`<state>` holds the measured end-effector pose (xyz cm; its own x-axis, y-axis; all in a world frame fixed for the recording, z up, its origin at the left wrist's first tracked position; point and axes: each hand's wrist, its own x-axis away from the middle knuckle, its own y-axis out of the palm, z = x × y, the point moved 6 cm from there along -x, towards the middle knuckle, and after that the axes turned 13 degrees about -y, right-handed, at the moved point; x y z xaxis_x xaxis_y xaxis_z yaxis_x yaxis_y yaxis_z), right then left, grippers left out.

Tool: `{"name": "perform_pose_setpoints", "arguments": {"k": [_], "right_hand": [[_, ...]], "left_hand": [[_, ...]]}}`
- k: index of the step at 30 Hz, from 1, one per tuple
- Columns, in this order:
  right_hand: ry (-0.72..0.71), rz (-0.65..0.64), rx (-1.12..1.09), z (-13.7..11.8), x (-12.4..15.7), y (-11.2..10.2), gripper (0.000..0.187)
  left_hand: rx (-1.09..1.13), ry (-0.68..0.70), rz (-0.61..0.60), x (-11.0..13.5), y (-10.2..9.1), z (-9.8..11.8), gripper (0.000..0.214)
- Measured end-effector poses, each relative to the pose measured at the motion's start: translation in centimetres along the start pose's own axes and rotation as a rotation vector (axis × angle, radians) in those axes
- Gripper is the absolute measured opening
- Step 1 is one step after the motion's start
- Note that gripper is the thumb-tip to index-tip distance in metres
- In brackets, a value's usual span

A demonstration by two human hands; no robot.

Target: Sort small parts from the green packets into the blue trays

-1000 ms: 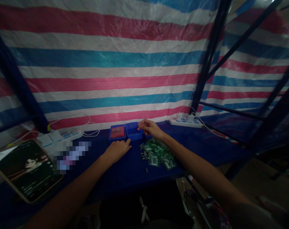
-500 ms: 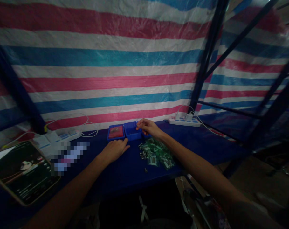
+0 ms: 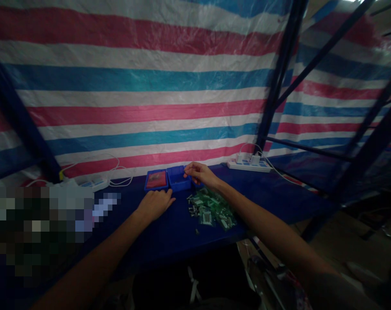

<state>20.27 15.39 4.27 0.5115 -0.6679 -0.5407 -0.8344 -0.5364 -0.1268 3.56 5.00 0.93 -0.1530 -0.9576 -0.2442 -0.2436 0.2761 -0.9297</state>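
My right hand (image 3: 200,175) is held over a blue plastic bin (image 3: 180,186), its thumb and fingertips pinched together. Whatever is between those fingertips is too small to make out. My left hand (image 3: 155,204) rests on the table in front of the bins, thumb and index finger apart, fingertips close to the front edge of the bin. Left of that bin stands a second blue bin with a red packet (image 3: 156,179) in it. Below my right wrist lies a pile of small clear-green bags (image 3: 211,209) of metal parts, with loose screw-like pieces (image 3: 192,209) at its left side.
One small loose piece (image 3: 197,231) lies near the front edge of the blue table (image 3: 169,241). White power strips stand at the back right (image 3: 249,163) and back left (image 3: 95,184), with trailing cables. Blue metal posts and a striped sheet (image 3: 150,116) rise behind.
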Motion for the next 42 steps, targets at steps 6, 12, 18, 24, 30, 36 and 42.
{"name": "perform_pose_setpoints", "arguments": {"k": [6,12,18,24,30,36,42], "right_hand": [[0.012,-0.001,-0.012,-0.02,0.09,0.07,0.033],[0.01,-0.019,-0.108,0.07,0.21,0.3,0.039],[0.033,0.03,-0.147,0.29,0.08,0.12,0.046],[0.029,0.025,-0.18,0.37,0.0,0.2,0.044],[0.032,0.043,-0.194,-0.06,0.17,0.29,0.041],[0.034,0.025,-0.194,-0.15,0.22,0.41,0.038],[0.033,0.028,-0.185,-0.01,0.17,0.21,0.039]], "left_hand": [[-0.013,0.012,-0.021,-0.11,0.34,0.22,0.036],[0.003,0.022,-0.029,-0.08,0.16,0.1,0.037],[0.035,0.005,-0.044,-0.25,0.51,0.04,0.037],[0.014,0.019,-0.027,-0.2,0.62,0.11,0.037],[0.023,0.033,-0.038,-0.15,0.18,0.03,0.037],[0.034,0.034,-0.048,-0.13,0.02,-0.01,0.037],[0.085,0.037,-0.052,-0.3,-0.06,-0.35,0.034]]}}
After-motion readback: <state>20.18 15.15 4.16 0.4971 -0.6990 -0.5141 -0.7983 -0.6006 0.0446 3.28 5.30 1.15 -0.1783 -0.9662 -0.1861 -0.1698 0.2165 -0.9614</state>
